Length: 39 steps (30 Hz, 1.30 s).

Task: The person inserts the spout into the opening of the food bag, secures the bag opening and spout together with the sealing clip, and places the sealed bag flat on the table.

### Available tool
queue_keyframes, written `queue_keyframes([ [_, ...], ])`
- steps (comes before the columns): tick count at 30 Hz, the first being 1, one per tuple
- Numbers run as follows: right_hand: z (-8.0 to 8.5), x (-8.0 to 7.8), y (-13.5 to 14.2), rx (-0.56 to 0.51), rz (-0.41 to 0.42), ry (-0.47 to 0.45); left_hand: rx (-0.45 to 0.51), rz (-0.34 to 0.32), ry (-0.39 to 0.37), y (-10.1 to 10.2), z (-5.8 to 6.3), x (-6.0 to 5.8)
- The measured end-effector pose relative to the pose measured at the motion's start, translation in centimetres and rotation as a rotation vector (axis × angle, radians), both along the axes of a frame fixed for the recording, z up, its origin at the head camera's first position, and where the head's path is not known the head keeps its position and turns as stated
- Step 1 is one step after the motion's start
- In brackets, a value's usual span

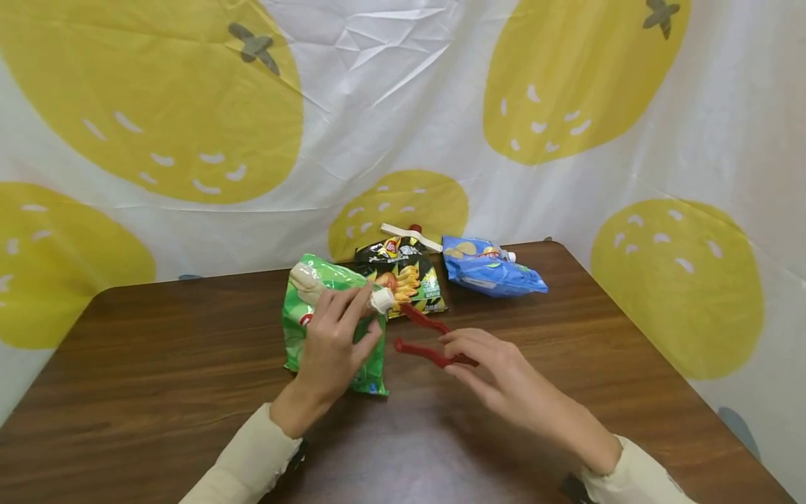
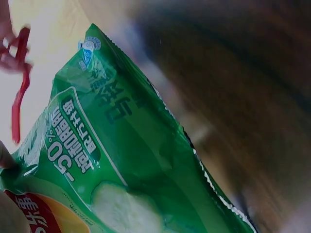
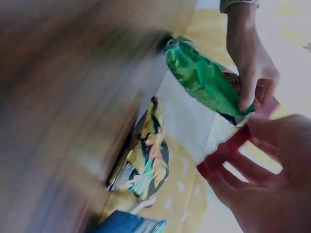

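My left hand [image 1: 336, 336] grips a green chip bag [image 1: 368, 360] near its gathered edge, and the bag is lifted at a tilt. A white ribbed cap [image 1: 381, 299] shows by those fingertips; how it joins the bag is hidden. My right hand [image 1: 504, 371] pinches a red clip [image 1: 423, 352] at one end, its two arms spread in a V toward the green bag. In the left wrist view the green bag [image 2: 146, 150] fills much of the picture, with the red clip [image 2: 17, 107] at upper left. The red clip [image 3: 233, 145] looks blurred in the right wrist view.
Behind the green bag lies a black chip bag [image 1: 431, 297], with a white clip [image 1: 409, 234] and a red cap [image 1: 415, 228] at its top. Right of it is a blue chip bag [image 1: 491, 276] with a white cap [image 1: 508, 257]. A patterned curtain borders the brown table [image 1: 189, 378].
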State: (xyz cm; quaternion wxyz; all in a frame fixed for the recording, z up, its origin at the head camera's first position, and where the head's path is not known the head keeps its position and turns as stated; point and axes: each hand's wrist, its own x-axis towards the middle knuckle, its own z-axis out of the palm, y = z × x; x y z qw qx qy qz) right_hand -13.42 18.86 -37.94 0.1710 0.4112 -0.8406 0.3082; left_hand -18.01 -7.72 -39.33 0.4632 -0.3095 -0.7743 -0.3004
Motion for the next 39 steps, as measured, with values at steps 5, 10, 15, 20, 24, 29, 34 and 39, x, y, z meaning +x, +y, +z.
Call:
queue_keyframes([
  [5,0.9,-1.6,-2.3,-0.094,-0.025,0.012,0.014,-0.008,-0.006,0.2,-0.2,0.1],
  [10,1.2,-2.9,-4.4,-0.108,0.033,0.026,0.024,-0.010,-0.024,0.5,-0.1,0.3],
  [15,1.4,-3.5,-5.9,-0.094,0.060,0.022,0.079,-0.050,-0.056,0.7,0.2,0.3],
  [20,1.5,-3.7,-6.9,-0.128,0.050,-0.008,0.171,-0.099,-0.067,0.6,0.5,0.3],
  [24,1.4,-3.8,-7.9,-0.197,0.047,-0.014,0.271,-0.129,-0.118,0.5,0.6,0.3],
  [29,1.1,-3.8,-8.0,-0.293,0.024,-0.039,0.323,-0.142,-0.193,0.6,0.3,0.5],
  [34,1.5,-3.9,-7.6,-0.391,0.030,-0.177,0.241,-0.108,-0.177,0.4,0.4,0.5],
  [39,2.5,-3.9,-7.0,-0.463,0.040,-0.286,0.177,-0.181,-0.179,0.5,0.7,0.5],
])
